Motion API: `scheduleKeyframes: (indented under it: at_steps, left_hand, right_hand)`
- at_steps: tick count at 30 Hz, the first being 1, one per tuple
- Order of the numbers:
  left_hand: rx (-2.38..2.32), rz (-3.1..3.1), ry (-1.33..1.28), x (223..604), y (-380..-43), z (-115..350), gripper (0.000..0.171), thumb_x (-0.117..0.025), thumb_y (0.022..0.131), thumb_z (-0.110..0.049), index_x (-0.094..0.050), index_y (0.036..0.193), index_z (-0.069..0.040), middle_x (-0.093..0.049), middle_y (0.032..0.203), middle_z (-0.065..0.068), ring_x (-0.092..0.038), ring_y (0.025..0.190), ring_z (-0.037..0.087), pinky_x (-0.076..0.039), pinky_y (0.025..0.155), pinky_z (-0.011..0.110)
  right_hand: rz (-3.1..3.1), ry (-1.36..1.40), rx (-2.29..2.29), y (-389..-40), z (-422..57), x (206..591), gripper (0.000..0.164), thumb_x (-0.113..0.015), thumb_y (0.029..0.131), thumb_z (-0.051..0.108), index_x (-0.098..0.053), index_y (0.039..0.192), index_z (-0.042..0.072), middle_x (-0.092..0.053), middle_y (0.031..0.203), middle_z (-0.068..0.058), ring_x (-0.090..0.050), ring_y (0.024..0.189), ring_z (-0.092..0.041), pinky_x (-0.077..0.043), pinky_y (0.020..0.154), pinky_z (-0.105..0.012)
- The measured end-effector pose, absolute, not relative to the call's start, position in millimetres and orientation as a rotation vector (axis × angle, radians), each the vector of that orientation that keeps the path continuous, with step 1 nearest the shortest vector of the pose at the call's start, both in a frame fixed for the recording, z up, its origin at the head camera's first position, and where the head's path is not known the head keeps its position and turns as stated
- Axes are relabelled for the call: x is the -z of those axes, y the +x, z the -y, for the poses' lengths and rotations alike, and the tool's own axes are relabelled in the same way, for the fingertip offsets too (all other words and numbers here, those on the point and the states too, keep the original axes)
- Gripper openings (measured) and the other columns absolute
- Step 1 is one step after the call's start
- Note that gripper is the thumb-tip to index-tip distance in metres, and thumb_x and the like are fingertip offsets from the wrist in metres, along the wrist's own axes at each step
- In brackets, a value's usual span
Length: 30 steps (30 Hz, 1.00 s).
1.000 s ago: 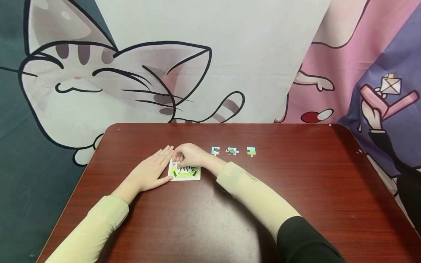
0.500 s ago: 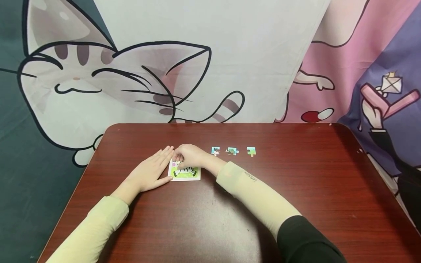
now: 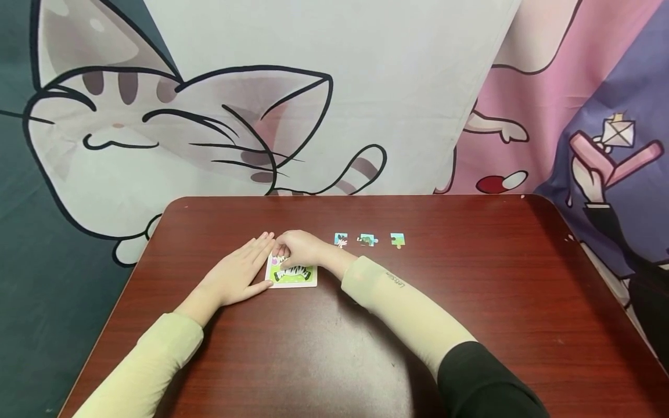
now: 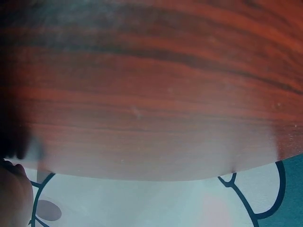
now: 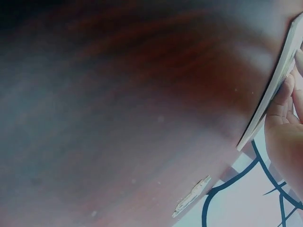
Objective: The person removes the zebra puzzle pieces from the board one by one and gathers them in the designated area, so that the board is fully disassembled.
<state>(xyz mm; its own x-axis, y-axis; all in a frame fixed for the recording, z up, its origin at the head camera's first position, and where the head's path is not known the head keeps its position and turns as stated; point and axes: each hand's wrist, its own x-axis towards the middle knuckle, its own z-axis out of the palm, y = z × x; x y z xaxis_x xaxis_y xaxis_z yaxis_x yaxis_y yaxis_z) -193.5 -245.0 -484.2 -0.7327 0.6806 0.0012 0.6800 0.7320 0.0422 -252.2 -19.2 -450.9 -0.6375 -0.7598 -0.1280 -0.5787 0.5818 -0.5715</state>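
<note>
On the far part of the table surface [image 3: 470, 290], left of its middle, a white-bordered zebra puzzle board [image 3: 295, 278] is lying flat between the two hands. The left hand [image 3: 237, 270] is resting with its fingers extended and close together, pointing toward the far edge, its palm on the surface beside the board; its thumb is standing apart from the fingers, its tip reaching the board's near left corner. The right hand [image 3: 300, 247] is bending its fingers down over the far left portion of the board; whether they are pinching anything cannot be told, the fingertips being largely hidden. The right wrist view is showing the board edge-on as a pale strip, with fingers against it. The near border is running parallel to the surface's far edge; the board's long axis cannot be told, its far side being covered. The pictured zebra's body is stretching left to right, pink muzzle toward the left edge, feet toward the near edge. Three loose pieces, a zebra piece [image 3: 341, 239], a middle piece [image 3: 367, 240] and a blue-green piece [image 3: 398, 239], are lying in a row rightward of the board, well apart from the right edge; the middle one's tab is pointing toward that edge, the blue-green one's toward the near edge.
</note>
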Motion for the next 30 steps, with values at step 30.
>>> scheduleKeyframes:
  at_steps: [30]
  left_hand:
    - [-0.086,-2.928,1.123,483.8,-192.7,241.9,0.085,-0.061,0.103,-0.047,-0.033,0.163,0.007,-0.028,0.174,0.023,-0.028,0.163,0.037,-0.030,0.132,0.053]
  right_hand:
    - [-2.461,-1.100,0.684,-252.7,19.6,452.9,0.021,-0.083,0.093,0.013,-0.071,0.110,0.008,-0.066,0.099,-0.004,-0.058,0.091,-0.012,-0.047,0.082,-0.017]
